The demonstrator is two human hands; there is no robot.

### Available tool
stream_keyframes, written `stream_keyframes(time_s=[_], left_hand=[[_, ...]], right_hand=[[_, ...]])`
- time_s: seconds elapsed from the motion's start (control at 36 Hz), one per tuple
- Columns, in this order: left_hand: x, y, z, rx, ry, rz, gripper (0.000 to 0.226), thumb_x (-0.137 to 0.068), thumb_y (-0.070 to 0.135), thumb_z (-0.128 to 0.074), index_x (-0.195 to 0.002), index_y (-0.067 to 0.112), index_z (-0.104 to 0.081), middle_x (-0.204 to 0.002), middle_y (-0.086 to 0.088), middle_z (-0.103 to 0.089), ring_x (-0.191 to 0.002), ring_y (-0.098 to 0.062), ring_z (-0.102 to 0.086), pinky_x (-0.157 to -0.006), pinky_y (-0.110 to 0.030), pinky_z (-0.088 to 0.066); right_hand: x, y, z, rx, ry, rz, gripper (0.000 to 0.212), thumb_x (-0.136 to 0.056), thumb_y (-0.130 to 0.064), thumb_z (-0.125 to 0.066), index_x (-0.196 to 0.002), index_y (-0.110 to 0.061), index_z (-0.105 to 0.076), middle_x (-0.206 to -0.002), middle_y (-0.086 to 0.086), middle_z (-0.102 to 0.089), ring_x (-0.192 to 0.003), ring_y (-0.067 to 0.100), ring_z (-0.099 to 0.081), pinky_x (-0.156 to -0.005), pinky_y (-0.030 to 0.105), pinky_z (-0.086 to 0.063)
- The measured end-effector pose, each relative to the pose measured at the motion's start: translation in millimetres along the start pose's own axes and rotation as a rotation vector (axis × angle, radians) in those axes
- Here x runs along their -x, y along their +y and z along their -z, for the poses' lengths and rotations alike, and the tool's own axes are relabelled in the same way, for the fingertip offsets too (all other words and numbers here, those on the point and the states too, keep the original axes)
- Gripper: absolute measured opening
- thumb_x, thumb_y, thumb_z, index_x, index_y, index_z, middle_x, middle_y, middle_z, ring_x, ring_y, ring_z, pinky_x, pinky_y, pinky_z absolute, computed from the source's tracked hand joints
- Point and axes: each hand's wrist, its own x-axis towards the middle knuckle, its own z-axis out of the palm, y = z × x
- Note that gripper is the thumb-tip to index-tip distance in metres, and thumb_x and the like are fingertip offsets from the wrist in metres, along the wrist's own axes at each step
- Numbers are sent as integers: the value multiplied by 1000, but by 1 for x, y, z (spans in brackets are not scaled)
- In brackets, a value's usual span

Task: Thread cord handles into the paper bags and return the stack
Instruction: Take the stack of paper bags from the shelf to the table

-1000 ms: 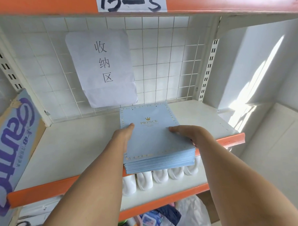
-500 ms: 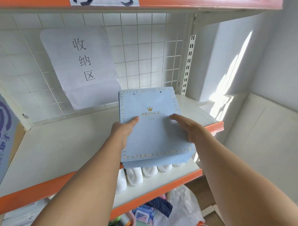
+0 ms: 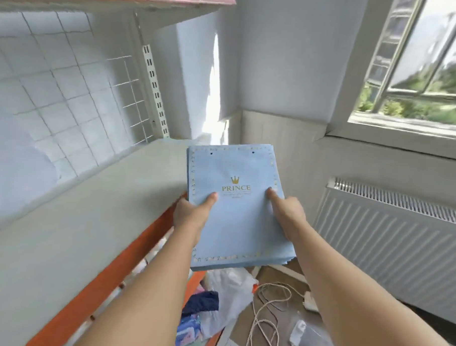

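Both hands hold one stack of paper bags (image 3: 239,207) out in the air, past the right end of the shelf (image 3: 89,219) and clear of it. The left hand (image 3: 189,215) grasps the stack's left edge: its thumb lies flat on the top bag, just below and left of the gold crown and the word PRINCE, and the fingers go under the stack, out of sight. The right hand (image 3: 287,214) takes the right edge the same way, thumb on top pointing toward the print, fingers hidden beneath. So each grip is clenched on the stack — thumb above, fingers below.

The stack is light blue with a pale dotted border. It lies nearly flat, its far end away from the person. Two small punched holes show near that far edge; no cord passes through them on the top bag.

Left of the left grip runs the grey shelf board with its orange front rail (image 3: 128,268); behind it stands a white wire grid (image 3: 131,95). Below both grips, on the floor, lie a loose coil of pale cord (image 3: 265,313), a white plastic bag (image 3: 230,285) and some dark cloth. Right of the right grip a white radiator (image 3: 391,240) stands against the wall, with a window (image 3: 422,63) above it.
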Motion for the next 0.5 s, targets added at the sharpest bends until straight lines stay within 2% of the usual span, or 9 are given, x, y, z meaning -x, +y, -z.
stream_keyframes(time_s=[0.06, 0.14, 0.19, 0.28, 0.42, 0.5], left_hand=[[9, -9, -24, -25, -98, 12, 46, -74, 42, -81, -100, 9, -63, -100, -5, -69, -88, -24, -66, -81, -36, -55], [32, -23, -60, -60, -242, 16, 56, -72, 47, -80, -108, 9, -62, -105, -6, -66, -94, -26, -64, -82, -32, -52], [51, -30, -85, -126, -329, 33, 77, -58, 61, -80, -111, 8, -63, -109, -7, -68, -97, -28, -66, -88, -37, -54], [79, -41, -124, -194, -466, 22, 89, -44, 70, -77, -107, 8, -65, -106, -9, -70, -94, -30, -67, -86, -43, -56], [140, -54, -181, -320, -647, -26, 74, -72, 55, -78, -117, 1, -56, -112, -9, -62, -107, -33, -61, -89, -38, -51], [183, -70, -214, -404, -779, -60, 80, -73, 54, -77, -124, -2, -54, -125, -13, -60, -115, -34, -58, -95, -37, -48]], right_hand=[[8, 23, 23, 20, 84, -57, 56, -91, -55, -45, -116, -7, -55, -104, 8, -57, -102, 31, -57, -84, 36, -46], [23, 58, 62, 56, 191, -136, 56, -92, -55, -43, -116, -6, -56, -102, 9, -58, -92, 29, -57, -76, 33, -45], [35, 81, 89, 47, 258, -208, 53, -93, -54, -42, -113, -7, -55, -97, 7, -56, -86, 27, -53, -71, 32, -41], [55, 116, 128, 27, 365, -309, 53, -93, -55, -42, -114, -8, -56, -96, 6, -53, -87, 26, -50, -72, 32, -39], [100, 174, 184, -9, 539, -450, 52, -94, -50, -41, -115, -5, -57, -98, 8, -52, -87, 26, -46, -73, 32, -36], [137, 208, 217, -36, 626, -533, 53, -95, -49, -41, -120, -5, -55, -119, 13, -59, -103, 31, -53, -76, 32, -34]])
